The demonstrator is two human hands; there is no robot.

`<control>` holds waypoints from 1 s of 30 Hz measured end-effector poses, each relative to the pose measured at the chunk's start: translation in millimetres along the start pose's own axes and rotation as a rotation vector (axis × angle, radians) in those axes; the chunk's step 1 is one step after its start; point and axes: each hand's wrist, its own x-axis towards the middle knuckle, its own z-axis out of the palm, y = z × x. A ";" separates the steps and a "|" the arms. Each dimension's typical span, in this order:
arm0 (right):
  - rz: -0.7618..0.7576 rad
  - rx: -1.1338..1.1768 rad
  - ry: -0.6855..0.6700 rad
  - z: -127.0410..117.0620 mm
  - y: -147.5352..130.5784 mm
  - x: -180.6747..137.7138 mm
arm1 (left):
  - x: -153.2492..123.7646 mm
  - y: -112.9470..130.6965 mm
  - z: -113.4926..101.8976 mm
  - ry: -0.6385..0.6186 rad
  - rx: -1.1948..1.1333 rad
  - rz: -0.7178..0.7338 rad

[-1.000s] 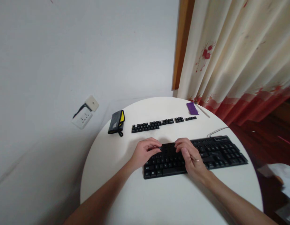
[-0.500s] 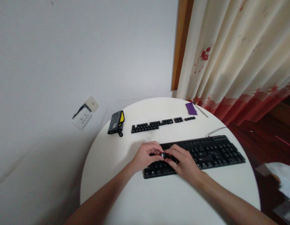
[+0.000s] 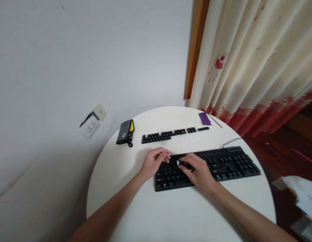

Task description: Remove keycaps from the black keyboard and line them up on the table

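A black keyboard (image 3: 236, 167) lies on the round white table, with part of its upper left hidden by my hands. My right hand (image 3: 200, 169) is over its left half, thumb and fingertips pinched on a small keycap (image 3: 179, 162) that shows a pale, shiny side. My left hand (image 3: 153, 162) is at the keyboard's upper left corner, apart from the right one. Its fingers are loosely bent and stretched out, and nothing shows in them. Beyond the keyboard, loose black keycaps (image 3: 159, 136) are laid out in rows.
A grey and yellow pouch (image 3: 125, 131) sits at the table's back left. Toward the back right are a purple cloth (image 3: 204, 118) and a thin pale stick (image 3: 216, 121). The keyboard's cable (image 3: 229, 142) runs off the right edge. A wall and a curtain (image 3: 236, 67) stand behind.
My left hand has let go of the keycap and drawn back to the left, its fingers loosening. The keycap stays in my right hand's pinch. The view has shifted slightly.
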 end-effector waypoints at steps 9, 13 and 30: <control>0.248 -0.274 -0.089 -4.5 45.0 56.1 | 9.9 -4.6 -16.9 0.296 0.062 0.064; 0.418 -0.408 -0.209 9.8 56.6 83.0 | 11.4 -10.0 -19.5 0.303 0.060 0.060; 0.614 -0.520 -0.232 40.4 73.9 103.9 | 12.4 -10.2 -21.8 0.313 0.037 0.052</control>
